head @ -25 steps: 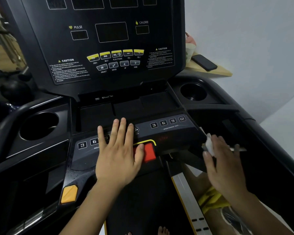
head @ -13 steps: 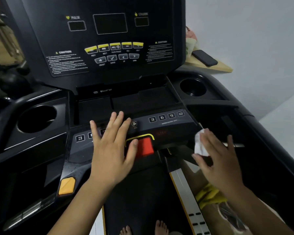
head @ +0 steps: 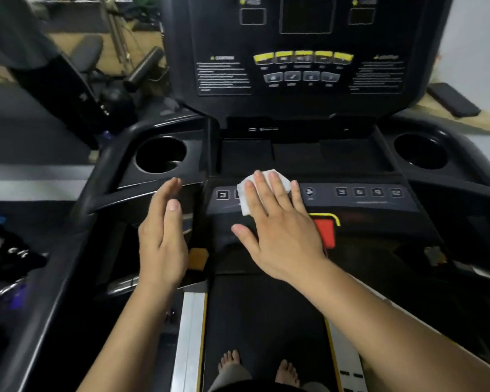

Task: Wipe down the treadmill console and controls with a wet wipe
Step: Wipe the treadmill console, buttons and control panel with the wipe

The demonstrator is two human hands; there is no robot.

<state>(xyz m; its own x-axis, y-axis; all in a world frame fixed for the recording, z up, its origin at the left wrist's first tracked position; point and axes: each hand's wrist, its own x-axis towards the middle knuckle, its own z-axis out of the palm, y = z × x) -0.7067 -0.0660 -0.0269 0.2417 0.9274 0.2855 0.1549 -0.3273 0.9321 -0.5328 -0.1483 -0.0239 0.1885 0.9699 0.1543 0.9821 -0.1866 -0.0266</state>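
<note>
We see the wet wipe (head: 247, 195) as a small white sheet, crumpled and folded into a rough, angular patch. Its left edge and upper corner poke out from under our fingers. It lies flat on the grey control strip (head: 375, 203) of the treadmill, over the left bank of number keys. Our right hand (head: 277, 224) presses it down with straight, spread fingers; nothing is curled round it, and the thumb points left, off the wipe.

Just left of the pressing fingers a key marked 3 (head: 222, 195) shows. To their right sit a small round fan button (head: 309, 191) and then the keys 3, 6, 9 and 12 (head: 369, 192). Under the heel of that hand, on its right side, the red stop button (head: 327, 232) peeks out, framed in yellow.

Our left hand (head: 161, 236) is beside the strip, left of the wipe and apart from it, turned edge-on with its fingers straight and together, holding nothing. We cannot tell whether it touches the black side panel below it. An orange tab (head: 197, 258) sits near its wrist.

Beyond the fingertips rises the upright console (head: 306, 103), blurred, with a row of yellow buttons (head: 303, 56). Cup holders flank it, one to the left (head: 160, 154) and one to the right (head: 420, 149). A dark phone (head: 453, 103) lies on a wooden surface to the far right. Below our arms, bare feet (head: 229, 360) stand on the belt (head: 266, 315).
</note>
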